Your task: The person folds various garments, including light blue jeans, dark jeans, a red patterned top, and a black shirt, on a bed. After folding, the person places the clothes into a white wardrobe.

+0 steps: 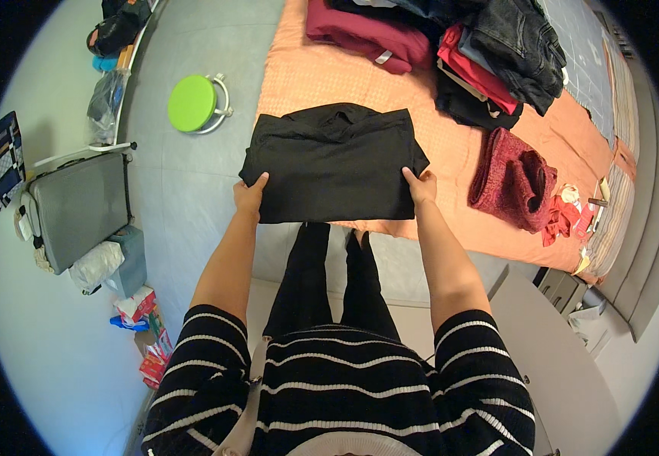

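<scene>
Striped top (344,380) lay nearest. The left hand (251,194) and right hand (422,188) gripped opposite sides of a folded black garment (337,171), apparently keeping it flat, above the orange bedspread's (451,163) near edge; piled clothes (508,57) sat beyond, perhaps leaving working room.

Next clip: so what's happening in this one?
A person in a striped top is holding a folded black garment out flat, the left hand gripping its left side and the right hand its right. They stand at a bed with an orange cover. Piles of clothes lie toward its far side, and a dark red knitted piece lies to the right.
</scene>
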`<state>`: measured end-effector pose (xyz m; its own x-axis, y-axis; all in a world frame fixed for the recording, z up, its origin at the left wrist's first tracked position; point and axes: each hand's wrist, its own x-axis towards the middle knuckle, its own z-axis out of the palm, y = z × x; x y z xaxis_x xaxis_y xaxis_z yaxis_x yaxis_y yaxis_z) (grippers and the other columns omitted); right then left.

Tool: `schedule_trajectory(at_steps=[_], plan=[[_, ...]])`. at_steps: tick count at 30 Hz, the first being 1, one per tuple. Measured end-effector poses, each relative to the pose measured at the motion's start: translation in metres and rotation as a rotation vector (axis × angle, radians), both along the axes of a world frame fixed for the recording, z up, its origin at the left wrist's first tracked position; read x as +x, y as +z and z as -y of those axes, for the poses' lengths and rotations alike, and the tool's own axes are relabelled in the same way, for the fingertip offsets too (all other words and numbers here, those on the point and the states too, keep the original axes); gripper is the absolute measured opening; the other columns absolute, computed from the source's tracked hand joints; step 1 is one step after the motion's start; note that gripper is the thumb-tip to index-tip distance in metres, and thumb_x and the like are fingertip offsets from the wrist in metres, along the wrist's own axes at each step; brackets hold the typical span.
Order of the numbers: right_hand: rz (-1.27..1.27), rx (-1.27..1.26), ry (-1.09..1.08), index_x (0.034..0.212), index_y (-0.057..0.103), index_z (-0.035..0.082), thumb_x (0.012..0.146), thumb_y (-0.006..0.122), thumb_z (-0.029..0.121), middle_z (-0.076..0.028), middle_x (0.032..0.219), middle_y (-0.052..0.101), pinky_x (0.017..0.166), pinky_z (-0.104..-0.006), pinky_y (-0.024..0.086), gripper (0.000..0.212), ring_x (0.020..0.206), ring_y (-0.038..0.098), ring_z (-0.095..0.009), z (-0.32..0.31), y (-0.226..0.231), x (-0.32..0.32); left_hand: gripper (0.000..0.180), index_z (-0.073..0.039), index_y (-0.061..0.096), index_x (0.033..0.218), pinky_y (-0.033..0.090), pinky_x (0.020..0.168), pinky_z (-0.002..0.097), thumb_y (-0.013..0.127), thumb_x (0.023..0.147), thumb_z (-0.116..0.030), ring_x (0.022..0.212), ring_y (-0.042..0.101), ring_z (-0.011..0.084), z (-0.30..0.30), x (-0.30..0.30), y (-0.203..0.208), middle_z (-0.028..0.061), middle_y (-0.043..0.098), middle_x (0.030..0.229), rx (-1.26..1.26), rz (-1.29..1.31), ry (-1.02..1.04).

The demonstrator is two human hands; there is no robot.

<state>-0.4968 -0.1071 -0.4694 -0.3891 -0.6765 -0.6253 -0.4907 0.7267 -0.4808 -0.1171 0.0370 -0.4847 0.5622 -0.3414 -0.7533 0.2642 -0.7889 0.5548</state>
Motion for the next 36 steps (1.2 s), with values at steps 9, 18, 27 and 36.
schedule_trajectory(at_steps=[9,18,27,36], plan=[[0.989,0.080,-0.179,0.124,0.043,-0.005,0.078,0.065,0.008,-0.022,0.113,0.058,0.087,-0.0397,0.051,0.053,0.099,0.060,-0.031,0.022,0.115,0.032,0.054,0.002,0.046,0.123,0.047,0.091,0.0434,0.065,0.076,-0.018,0.104,0.057,0.0312,0.052,-0.028,0.120,0.0159,0.057,0.116,-0.505,-0.668,0.204],[0.856,0.346,-0.485,0.122,0.049,-0.001,0.087,0.063,0.020,-0.017,0.118,0.058,0.090,-0.0398,0.048,0.043,0.104,0.059,-0.029,-0.042,0.093,-0.062,0.047,0.002,0.047,0.123,0.049,0.088,0.0440,0.062,0.081,-0.012,0.104,0.058,0.0303,-0.002,-0.038,0.073,0.0165,0.057,0.117,-0.135,-0.861,0.104],[0.600,0.252,-0.479,0.121,0.050,0.001,0.088,0.061,0.014,-0.015,0.116,0.059,0.088,-0.0386,0.049,0.037,0.100,0.060,-0.027,-0.084,0.049,-0.061,0.047,0.001,0.047,0.123,0.050,0.085,0.0394,0.066,0.081,-0.011,0.102,0.059,0.0251,-0.023,-0.052,0.059,0.0126,0.058,0.117,-0.034,-0.621,-0.010],[0.296,-0.188,0.529,0.131,0.038,-0.004,0.077,0.068,0.020,-0.027,0.121,0.049,0.097,-0.0410,0.040,0.066,0.114,0.048,-0.040,-0.093,0.133,0.113,0.059,-0.006,0.037,0.135,0.046,0.092,0.0397,0.055,0.089,-0.040,0.113,0.053,0.0263,-0.023,-0.053,0.072,0.0093,0.051,0.129,-0.195,-0.763,-0.061]])
